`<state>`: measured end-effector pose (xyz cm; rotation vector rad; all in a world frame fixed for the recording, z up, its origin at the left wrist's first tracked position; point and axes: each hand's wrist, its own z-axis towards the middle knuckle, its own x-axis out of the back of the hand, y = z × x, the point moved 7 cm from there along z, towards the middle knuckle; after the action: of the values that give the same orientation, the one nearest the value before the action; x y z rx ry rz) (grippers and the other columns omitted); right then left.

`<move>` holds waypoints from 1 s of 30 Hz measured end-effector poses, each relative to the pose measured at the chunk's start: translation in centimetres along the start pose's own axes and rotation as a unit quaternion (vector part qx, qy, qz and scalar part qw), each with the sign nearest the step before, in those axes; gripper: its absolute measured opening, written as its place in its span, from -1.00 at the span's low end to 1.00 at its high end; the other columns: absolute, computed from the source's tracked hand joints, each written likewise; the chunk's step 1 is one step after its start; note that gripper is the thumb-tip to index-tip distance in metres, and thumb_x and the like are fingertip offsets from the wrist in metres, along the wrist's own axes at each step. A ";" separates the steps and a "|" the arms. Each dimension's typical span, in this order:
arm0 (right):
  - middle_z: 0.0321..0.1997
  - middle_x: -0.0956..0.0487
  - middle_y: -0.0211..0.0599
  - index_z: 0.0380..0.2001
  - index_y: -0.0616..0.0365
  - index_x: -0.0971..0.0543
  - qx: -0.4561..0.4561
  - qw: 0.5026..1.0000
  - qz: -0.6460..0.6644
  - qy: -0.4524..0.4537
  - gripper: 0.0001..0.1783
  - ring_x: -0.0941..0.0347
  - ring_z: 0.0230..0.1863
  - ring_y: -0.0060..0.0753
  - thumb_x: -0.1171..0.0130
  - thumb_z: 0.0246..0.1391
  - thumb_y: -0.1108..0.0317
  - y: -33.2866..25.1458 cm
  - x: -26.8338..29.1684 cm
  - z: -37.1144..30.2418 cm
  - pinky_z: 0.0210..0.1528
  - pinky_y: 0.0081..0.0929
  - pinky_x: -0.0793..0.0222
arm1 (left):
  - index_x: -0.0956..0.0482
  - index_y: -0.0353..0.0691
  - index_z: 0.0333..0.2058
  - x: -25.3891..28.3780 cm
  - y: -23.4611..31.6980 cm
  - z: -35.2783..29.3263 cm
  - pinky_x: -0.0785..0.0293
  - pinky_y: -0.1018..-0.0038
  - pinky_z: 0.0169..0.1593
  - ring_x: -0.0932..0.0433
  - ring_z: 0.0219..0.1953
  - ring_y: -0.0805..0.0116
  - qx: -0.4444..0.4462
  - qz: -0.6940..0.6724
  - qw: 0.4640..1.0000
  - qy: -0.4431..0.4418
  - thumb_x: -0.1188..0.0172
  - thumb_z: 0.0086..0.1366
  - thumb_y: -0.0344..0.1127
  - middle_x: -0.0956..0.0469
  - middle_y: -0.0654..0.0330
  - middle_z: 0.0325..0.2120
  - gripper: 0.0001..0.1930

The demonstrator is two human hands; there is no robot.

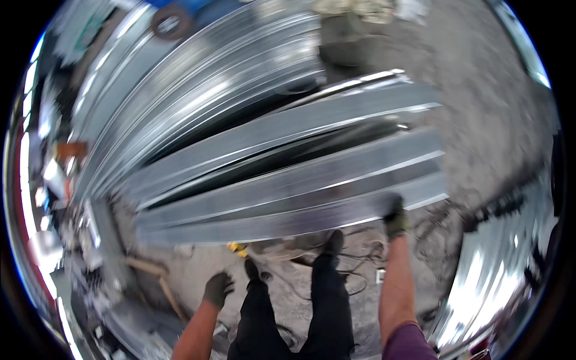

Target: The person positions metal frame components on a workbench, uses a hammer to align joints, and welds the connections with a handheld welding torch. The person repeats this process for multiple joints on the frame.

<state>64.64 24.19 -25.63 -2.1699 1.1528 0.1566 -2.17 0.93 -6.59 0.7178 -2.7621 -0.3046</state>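
Observation:
Long grey metal channels lie side by side across the middle of the view. My right hand [394, 219], in a dark glove, reaches to the near edge of the closest metal channel [282, 223], close to its right end. Its fingers overlap that edge but are smeared, so their grip is unclear. Lower down, my left hand [218, 289] hangs above the floor in a similar glove, loosely bent with fingers apart and nothing in it. Behind the closest piece lie another wide channel [300, 174] and a farther channel [288, 132], with dark gaps between some of them.
A large stack of shiny metal profiles [210, 78] rises beyond the channels. Near my feet are cables [354, 279], a yellow object [237, 248] and wooden strips [147, 266]. Reflective sheet metal [486, 288] lies at the right. A dark round container [342, 45] stands at the far side.

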 end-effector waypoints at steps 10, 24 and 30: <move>0.32 -0.67 -0.46 0.30 -0.19 -0.66 -0.059 0.990 -0.102 0.077 -0.37 -0.55 0.33 -0.19 -0.40 0.32 -0.24 -3.7 2.1 -2.6 0.36 -0.06 -0.52 | -0.63 0.04 0.22 -1.3 -0.7 9.3 -0.57 0.01 0.12 -0.58 0.24 0.07 0.028 -0.353 0.927 0.126 -0.44 0.41 0.18 -0.62 0.12 0.26 -0.45; 0.04 -0.77 -0.44 0.36 -0.11 -0.60 -0.070 0.962 -0.234 0.119 -0.19 -0.71 -0.11 -0.33 -0.29 0.28 -0.42 -8.0 8.2 -24.0 -0.07 -0.23 -0.64 | -0.53 -0.30 0.31 3.1 -2.4 4.0 -0.63 0.02 0.28 -0.66 0.19 -0.08 -0.072 -0.501 0.862 -0.006 -0.38 0.48 -0.26 -0.65 -0.06 0.18 -0.49; 0.04 -0.77 -0.30 0.29 0.02 -0.63 0.002 0.870 -0.484 0.089 -0.27 -0.73 -0.07 -0.28 -0.30 0.31 -0.30 -7.8 -5.0 -40.9 0.00 -0.25 -0.63 | -0.47 -0.41 0.31 5.1 -6.4 -4.2 -0.69 0.03 0.23 -0.70 0.14 -0.09 -0.091 -0.532 0.842 -0.021 -0.35 0.48 -0.43 -0.65 -0.10 0.15 -0.51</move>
<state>59.74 5.87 11.76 -2.5233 0.0316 -0.4924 -2.33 -7.64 -3.34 2.1212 -2.0088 -0.7646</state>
